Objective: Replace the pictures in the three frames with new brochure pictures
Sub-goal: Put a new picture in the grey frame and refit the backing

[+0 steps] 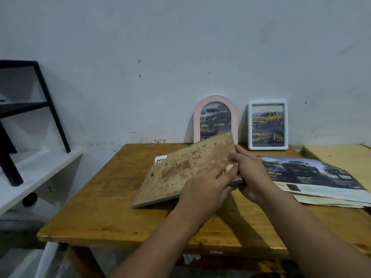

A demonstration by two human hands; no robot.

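A rectangular frame [180, 169] with a stained brown backing board is face down and tilted, its right end raised off the wooden table [104, 213]. My right hand [251, 175] grips its right edge. My left hand [202, 187] lies on the backing, fingers spread, near that same edge. A white paper piece [160, 159] with dark letters peeks out under the frame's far left corner. A pink arched frame [215, 117] and a white rectangular frame [268, 125] lean on the wall, each with a truck picture. Car brochures [313, 177] lie at the right.
A white shelf [40, 169] with a black metal stand [50, 105] is to the left of the table. A second, lighter wooden surface [341, 155] adjoins at the far right. The grey wall stands right behind the table.
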